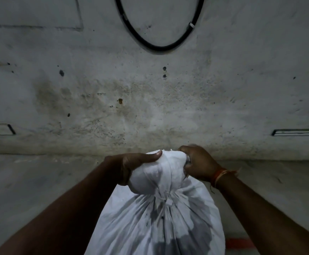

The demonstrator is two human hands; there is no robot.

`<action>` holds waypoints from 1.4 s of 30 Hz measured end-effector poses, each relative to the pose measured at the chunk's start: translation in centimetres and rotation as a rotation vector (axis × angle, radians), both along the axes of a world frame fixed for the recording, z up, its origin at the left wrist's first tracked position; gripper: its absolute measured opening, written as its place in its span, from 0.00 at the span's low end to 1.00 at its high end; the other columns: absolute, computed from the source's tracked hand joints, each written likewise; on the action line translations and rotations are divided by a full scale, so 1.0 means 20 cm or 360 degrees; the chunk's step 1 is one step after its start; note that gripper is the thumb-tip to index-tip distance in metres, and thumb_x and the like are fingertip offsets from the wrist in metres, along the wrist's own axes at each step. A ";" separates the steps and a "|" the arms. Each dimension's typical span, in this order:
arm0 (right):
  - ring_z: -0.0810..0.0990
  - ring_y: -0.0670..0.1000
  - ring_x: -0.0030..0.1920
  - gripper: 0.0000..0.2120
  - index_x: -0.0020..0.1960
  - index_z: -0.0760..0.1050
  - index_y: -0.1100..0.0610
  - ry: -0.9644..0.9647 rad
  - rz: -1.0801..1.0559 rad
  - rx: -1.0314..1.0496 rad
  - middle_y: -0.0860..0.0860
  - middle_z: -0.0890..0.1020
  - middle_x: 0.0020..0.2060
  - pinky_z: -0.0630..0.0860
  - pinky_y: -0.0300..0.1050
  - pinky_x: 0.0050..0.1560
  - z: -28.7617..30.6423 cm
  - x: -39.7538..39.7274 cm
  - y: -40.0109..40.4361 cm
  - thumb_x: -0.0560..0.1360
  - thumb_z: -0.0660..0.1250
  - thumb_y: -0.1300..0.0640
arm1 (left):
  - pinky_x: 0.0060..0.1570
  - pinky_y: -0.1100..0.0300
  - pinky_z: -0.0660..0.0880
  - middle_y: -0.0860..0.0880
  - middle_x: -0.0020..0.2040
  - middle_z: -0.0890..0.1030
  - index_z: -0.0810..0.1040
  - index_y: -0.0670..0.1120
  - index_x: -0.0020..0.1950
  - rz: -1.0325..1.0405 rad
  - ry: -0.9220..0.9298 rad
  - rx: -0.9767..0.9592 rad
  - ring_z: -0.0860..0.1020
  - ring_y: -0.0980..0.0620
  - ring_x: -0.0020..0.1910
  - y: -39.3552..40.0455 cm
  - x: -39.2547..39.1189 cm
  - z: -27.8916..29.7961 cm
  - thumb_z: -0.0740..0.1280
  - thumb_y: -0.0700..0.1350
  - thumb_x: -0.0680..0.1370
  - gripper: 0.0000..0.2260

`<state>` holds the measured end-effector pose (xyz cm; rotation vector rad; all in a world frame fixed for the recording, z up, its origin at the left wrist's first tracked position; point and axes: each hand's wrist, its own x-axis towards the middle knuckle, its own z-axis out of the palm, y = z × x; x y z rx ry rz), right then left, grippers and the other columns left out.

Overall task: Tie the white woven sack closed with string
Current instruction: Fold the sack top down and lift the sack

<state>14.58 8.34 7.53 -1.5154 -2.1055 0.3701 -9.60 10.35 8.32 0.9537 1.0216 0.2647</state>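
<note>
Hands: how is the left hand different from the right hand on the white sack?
The left hand lies flatter, thumb stretched over the bunched top of the white sack; the right hand is curled tight, fingers dug into the cloth. The right wrist wears an orange thread band; the left wrist is bare. Both grip the bunch above the tied neck.

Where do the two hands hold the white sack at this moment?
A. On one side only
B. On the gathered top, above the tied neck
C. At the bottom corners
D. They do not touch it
B: the left hand and right hand both grip the bunched top of the sack, above the tied neck.
</note>
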 end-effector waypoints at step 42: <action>0.76 0.64 0.51 0.26 0.58 0.78 0.68 0.1777 -0.0441 -0.1359 0.67 0.79 0.52 0.73 0.49 0.42 -0.16 -0.11 0.02 0.63 0.66 0.57 | 0.56 0.51 0.77 0.54 0.58 0.82 0.74 0.55 0.66 0.0214 0.0856 0.1975 0.80 0.51 0.57 -0.03 0.13 -0.23 0.74 0.66 0.64 0.33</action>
